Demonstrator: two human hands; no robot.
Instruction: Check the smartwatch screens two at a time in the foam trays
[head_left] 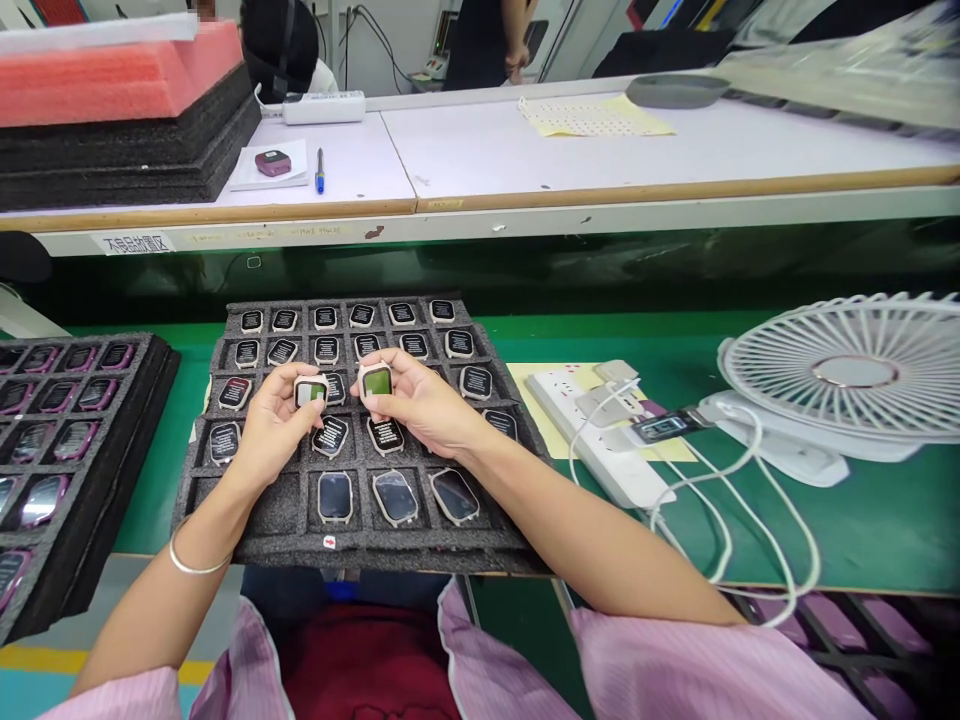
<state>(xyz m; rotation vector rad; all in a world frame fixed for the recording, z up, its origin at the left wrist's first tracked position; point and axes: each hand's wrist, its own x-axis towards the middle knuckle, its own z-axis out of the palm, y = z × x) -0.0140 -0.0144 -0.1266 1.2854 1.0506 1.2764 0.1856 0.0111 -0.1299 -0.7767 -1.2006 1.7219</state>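
A dark foam tray [281, 510] lies in front of me, its square pockets holding rows of smartwatch bodies without straps. Above its middle, my left hand [274, 420] pinches a light-framed smartwatch [310, 391] between thumb and fingers. Beside it, my right hand [420, 405] grips another smartwatch [376, 382], thumb at its lower edge. Both held screens look greenish and whitish. Many watches in the tray show small white text on black. In the nearest row, a watch [334, 497] and two others have dark screens. My hands and forearms hide some pockets.
At left stands a stack of foam trays [97, 470] with purple-framed watches. To the right are a white power strip [600, 435], tangled white cables and a white fan [847, 375]. A raised shelf [465, 165] behind carries foam sheets [112, 100] and a pen [320, 172]. People are beyond it.
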